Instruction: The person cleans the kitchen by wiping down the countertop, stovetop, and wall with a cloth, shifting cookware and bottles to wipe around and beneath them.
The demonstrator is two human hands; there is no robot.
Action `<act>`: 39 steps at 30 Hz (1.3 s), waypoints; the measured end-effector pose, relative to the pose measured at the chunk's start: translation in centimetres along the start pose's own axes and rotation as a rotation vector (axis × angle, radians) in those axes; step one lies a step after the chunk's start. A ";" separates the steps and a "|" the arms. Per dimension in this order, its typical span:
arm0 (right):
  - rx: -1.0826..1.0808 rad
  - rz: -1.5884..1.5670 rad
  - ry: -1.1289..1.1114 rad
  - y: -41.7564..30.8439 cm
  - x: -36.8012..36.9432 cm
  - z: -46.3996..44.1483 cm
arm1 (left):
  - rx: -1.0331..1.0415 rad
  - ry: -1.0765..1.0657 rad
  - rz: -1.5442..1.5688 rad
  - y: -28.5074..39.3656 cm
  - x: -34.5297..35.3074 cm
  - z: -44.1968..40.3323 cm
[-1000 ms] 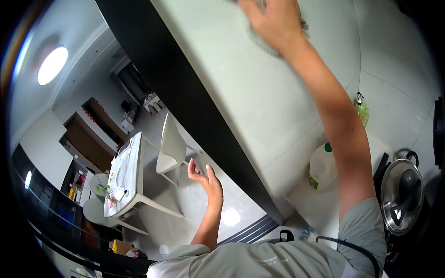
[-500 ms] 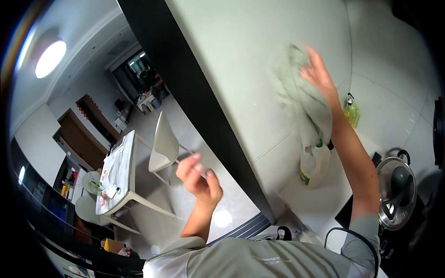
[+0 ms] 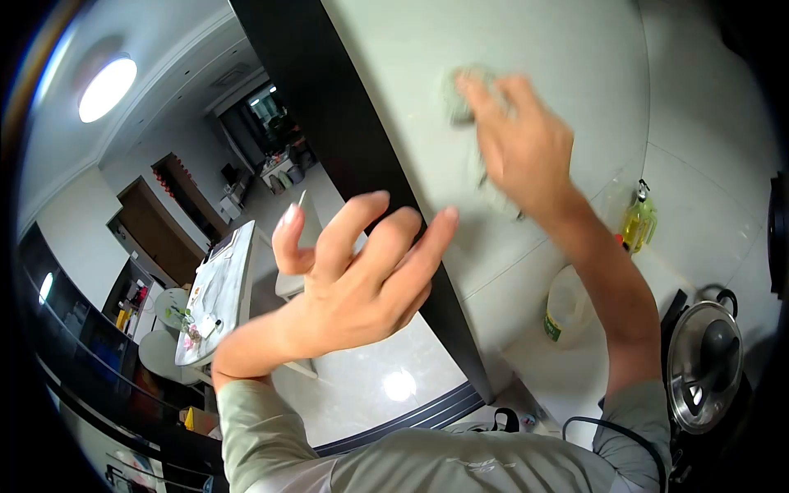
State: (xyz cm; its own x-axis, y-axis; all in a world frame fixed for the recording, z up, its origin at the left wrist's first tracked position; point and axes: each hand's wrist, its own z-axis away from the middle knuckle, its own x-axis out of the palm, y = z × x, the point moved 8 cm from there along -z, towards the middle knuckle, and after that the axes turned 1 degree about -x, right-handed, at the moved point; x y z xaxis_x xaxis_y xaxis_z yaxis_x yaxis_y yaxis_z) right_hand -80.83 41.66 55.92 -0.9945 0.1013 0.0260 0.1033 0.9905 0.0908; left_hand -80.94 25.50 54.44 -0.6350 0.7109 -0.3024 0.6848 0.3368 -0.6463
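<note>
Grey-green cloth lies against the wall at upper centre, clutched in the right hand, likely bunched so the fingers can press it, while the left hand, mid-frame, spreads empty, perhaps for balance.

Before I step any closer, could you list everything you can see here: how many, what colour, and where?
Wall: one, pale, upper right
Cloth: one, grey-green, against the wall
Post: one, black, left of the wall
Counter: one, pale, lower right
Jug: one, translucent, on the counter
Bottle: one, yellow-green, beyond the jug
Lid: one, silvery, right side
Table: one, whitish, left
Flowers: count unclear, pink, on the table
Chairs: at least three, pale, around the table
Ceiling light: one, white, upper left
Small far items: too dim to count
Shirt: one, grey-green, bottom
Left hand: one, bare, centre left
Right hand: one, bare, on the cloth
</note>
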 end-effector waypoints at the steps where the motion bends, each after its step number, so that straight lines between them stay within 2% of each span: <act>1: -0.006 0.000 0.005 -0.9 -0.3 1.7 | 0.053 0.006 -0.063 0.1 0.1 -1.2; 3: -0.198 -0.184 -0.118 -3.6 0.1 5.3 | 0.099 -0.047 -0.142 -0.2 0.7 -2.4; 4: -0.231 -0.166 -0.078 -3.1 0.0 5.1 | 0.087 -0.082 -0.136 -0.5 1.0 -3.0; 5: -0.226 -0.168 -0.070 -2.2 0.1 3.8 | 0.082 -0.126 -0.128 -0.7 1.3 -3.5; 7: -0.015 -0.093 0.033 1.3 -0.5 0.6 | 0.079 -0.140 -0.135 -1.1 2.7 -4.1; 9: -0.009 -0.065 0.002 0.6 -1.0 1.5 | 0.107 -0.042 -0.237 -1.2 3.4 -4.7; 11: -0.286 -0.189 -0.272 -2.7 -0.4 5.2 | 0.128 -0.063 -0.277 -1.1 4.0 -5.4; 13: -0.246 -0.218 -0.315 -2.2 -0.8 6.6 | 0.260 -0.088 -0.422 -0.1 5.3 -5.4; 15: -0.193 -0.256 -0.356 -1.0 -0.9 7.1 | 0.289 -0.134 -0.498 0.8 5.5 -5.0; 18: -0.129 -0.231 -0.249 0.9 -1.3 5.9 | 0.193 -0.153 -0.361 0.1 5.6 -5.6; 22: -0.136 -0.231 -0.252 0.8 -1.0 6.7 | 0.239 -0.220 -0.487 0.9 5.8 -5.3; 24: -0.133 -0.251 -0.239 0.6 -0.6 7.2 | 0.214 -0.207 -0.441 0.7 5.9 -4.7; 26: -0.206 -0.198 -0.191 0.0 -0.4 7.8 | 0.164 -0.194 -0.348 -0.2 6.0 -5.2; 32: -0.261 -0.176 -0.119 1.2 -1.4 5.8 | 0.144 -0.215 -0.402 0.3 5.9 -4.1; 36: -0.144 -0.128 0.120 6.2 -4.4 -1.9 | 0.109 -0.194 -0.346 -0.5 5.7 -5.3; 38: 0.065 -0.136 0.210 9.6 -5.3 -6.8 | 0.093 -0.202 -0.328 -0.2 5.6 -5.7; 39: 0.046 -0.117 0.258 11.7 -4.7 -8.9 | 0.074 -0.221 -0.306 -0.1 5.6 -5.7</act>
State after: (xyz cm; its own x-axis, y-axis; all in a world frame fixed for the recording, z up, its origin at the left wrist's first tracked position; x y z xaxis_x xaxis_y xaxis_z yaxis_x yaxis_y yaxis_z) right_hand -74.80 51.98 65.69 -0.9618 -0.0353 0.2714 -0.0189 0.9978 0.0630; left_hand -82.55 32.92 56.82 -0.8735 0.4311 -0.2261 0.4288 0.4614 -0.7767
